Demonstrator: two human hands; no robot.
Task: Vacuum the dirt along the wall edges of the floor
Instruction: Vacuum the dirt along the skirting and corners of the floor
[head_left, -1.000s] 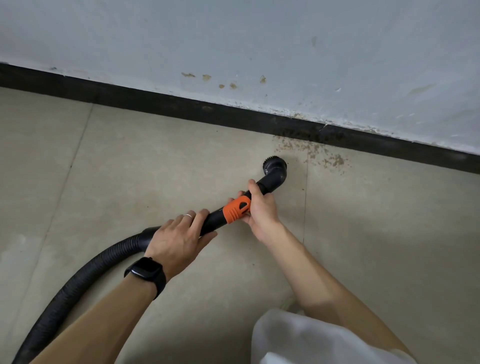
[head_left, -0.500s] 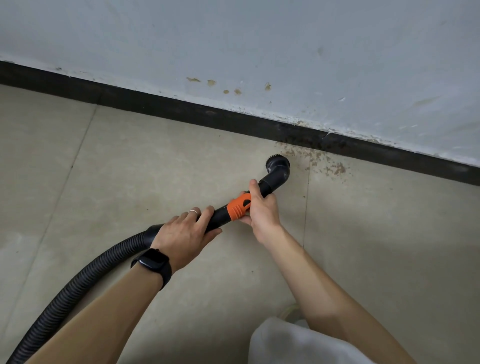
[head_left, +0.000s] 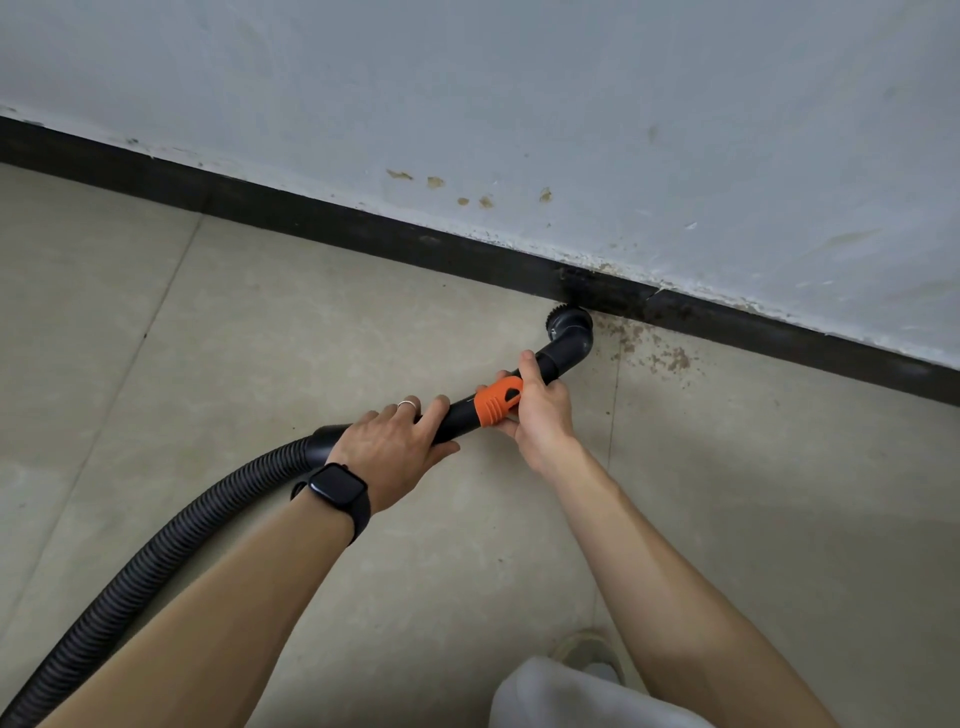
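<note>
Nozzle brought up to the wall edge, at the dirt's left end.
The right hand (head_left: 540, 410) grips the black vacuum wand (head_left: 462, 413) at its orange collar and the left hand (head_left: 387, 452) grips it behind. The round black brush nozzle (head_left: 569, 325) has advanced to touch the black skirting board (head_left: 311, 218), so the edge pass can start. Two hands, one nozzle, one brown dirt patch (head_left: 654, 351) beside it.

Pale grey-white wall (head_left: 623, 104), scuffed and brown-spotted; black skirting (head_left: 311, 221) below; beige tiled floor (head_left: 291, 332), thin grout lines.

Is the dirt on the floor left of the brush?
No, the dirt lies to the right of the brush, along the wall edge.
</note>
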